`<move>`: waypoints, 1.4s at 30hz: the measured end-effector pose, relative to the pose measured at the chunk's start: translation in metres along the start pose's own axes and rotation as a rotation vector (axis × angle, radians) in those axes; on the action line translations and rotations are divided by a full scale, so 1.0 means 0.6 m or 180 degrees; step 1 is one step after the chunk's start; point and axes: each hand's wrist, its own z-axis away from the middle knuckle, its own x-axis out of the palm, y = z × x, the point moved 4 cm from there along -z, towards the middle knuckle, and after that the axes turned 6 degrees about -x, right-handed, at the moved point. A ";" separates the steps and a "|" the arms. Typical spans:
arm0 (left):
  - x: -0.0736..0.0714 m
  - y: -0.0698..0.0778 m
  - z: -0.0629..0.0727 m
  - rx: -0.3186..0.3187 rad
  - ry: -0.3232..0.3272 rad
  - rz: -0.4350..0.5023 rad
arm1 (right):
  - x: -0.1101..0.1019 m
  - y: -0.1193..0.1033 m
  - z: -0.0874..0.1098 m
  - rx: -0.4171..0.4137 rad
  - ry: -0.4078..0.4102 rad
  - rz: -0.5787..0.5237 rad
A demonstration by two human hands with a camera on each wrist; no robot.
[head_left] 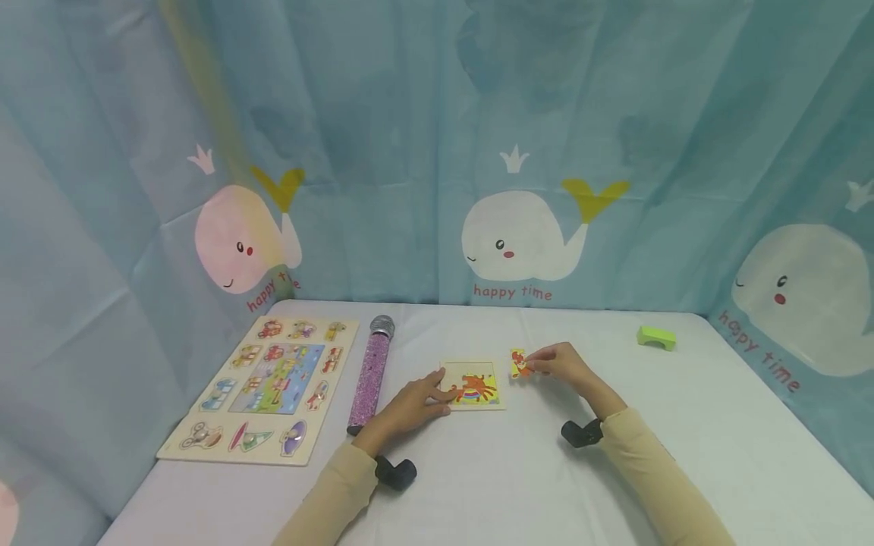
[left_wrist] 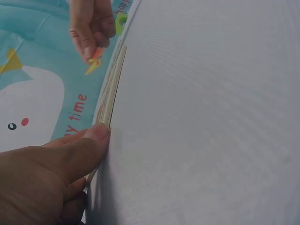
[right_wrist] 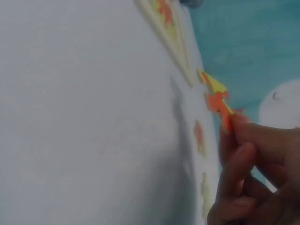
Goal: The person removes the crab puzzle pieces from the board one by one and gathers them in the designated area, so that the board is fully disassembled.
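Observation:
A small jigsaw board point(head_left: 471, 405) in a wooden frame lies flat on the table, its lower part filled with an orange and yellow picture and a rainbow. My left hand point(head_left: 408, 406) grips its left side, with the thumb on the near edge point(left_wrist: 112, 89) in the left wrist view. Just right of the board, my right hand point(head_left: 563, 365) pinches an orange and yellow jigsaw piece point(right_wrist: 218, 99) between thumb and fingertips, above the tabletop. Two more pieces point(right_wrist: 200, 138) lie on the cloth near that hand in the right wrist view.
A glittery pink microphone point(head_left: 371, 375) lies left of the board. Farther left is a large wooden peg puzzle point(head_left: 321, 425) with vehicle pieces. A green arch block point(head_left: 656, 337) stands at the back right. A whale-print curtain point(head_left: 410, 152) hangs behind the white table point(head_left: 505, 485).

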 end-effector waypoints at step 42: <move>0.001 0.000 0.003 -0.0001 0.0019 -0.0022 | 0.147 -0.105 -0.015 -0.0783 -0.0457 0.0571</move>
